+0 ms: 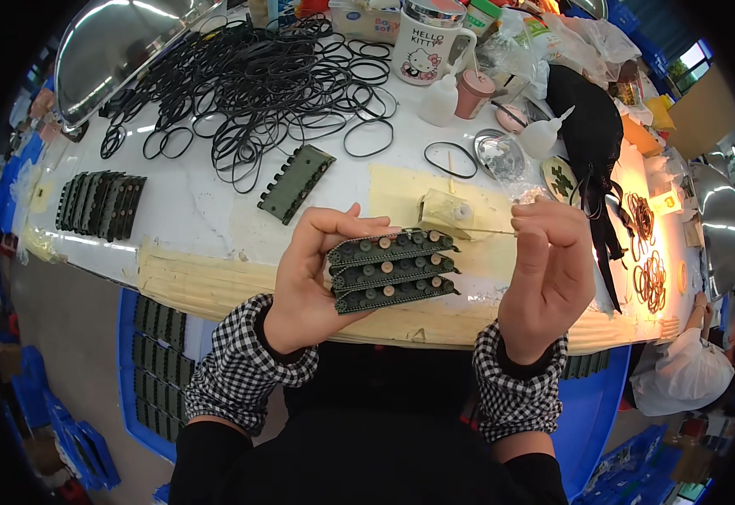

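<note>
Pinching a thin rod (492,231), right fingers (532,248) face left fingers (331,221) clamped on green strips (393,273).

So the left hand (304,282) has a solid grip going, palm turned inward, with a couple of digits (342,222) showing at the top of the grip and the rest hidden. The left forearm (237,366) comes up from below-left of that grip. The right hand (551,273) sits off to the right of it, roughly level, in a light fingertip pinch: fingers (563,220) bent, thumb (533,252) pointing up. The right forearm (519,391) rises almost straight beneath its own hand. Wrists are well apart.
</note>
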`<action>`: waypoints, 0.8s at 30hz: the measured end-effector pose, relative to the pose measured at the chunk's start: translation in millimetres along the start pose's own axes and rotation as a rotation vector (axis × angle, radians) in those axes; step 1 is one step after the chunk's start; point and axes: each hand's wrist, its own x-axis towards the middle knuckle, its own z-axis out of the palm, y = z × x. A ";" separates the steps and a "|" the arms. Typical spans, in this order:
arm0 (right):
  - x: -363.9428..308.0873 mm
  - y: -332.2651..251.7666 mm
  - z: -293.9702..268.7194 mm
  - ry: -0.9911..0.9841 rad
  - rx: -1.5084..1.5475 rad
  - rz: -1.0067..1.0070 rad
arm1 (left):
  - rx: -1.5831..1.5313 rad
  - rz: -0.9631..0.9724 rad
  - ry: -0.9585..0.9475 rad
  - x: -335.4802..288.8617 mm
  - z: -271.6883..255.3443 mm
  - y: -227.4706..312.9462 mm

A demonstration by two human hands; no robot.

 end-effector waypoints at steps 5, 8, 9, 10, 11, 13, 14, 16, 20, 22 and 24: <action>2.5 -26.3 20.4 -0.258 0.490 0.222 | -0.322 -0.102 -0.175 -2.2 -0.3 0.6; 2.8 -33.0 25.1 -0.300 0.493 0.263 | -0.472 -0.183 -0.196 -2.3 2.0 5.5; 2.7 -32.8 25.8 -0.303 0.480 0.254 | -0.455 -0.188 -0.195 -2.6 1.5 5.6; 2.7 -31.7 26.5 -0.305 0.468 0.246 | -0.438 -0.194 -0.194 -3.0 1.0 5.8; 3.0 -30.5 27.1 -0.307 0.453 0.237 | -0.423 -0.199 -0.194 -3.2 0.8 5.4; 4.9 -29.6 27.4 -0.324 0.409 0.158 | -0.399 -0.174 -0.182 -3.7 0.8 3.7; 5.8 -29.0 26.9 -0.330 0.384 0.119 | -0.390 -0.161 -0.180 -3.3 1.6 3.1; 4.6 -26.1 27.4 -0.321 0.382 0.102 | -0.376 -0.170 -0.172 -2.9 3.0 3.7; 5.6 -26.2 29.6 -0.331 0.356 0.067 | -0.362 -0.160 -0.152 -3.7 2.5 3.6; 6.1 -26.2 29.0 -0.336 0.351 0.067 | -0.360 -0.164 -0.156 -3.0 3.0 4.2; 6.3 -26.1 28.9 -0.337 0.346 0.065 | -0.359 -0.164 -0.163 -2.6 2.9 4.2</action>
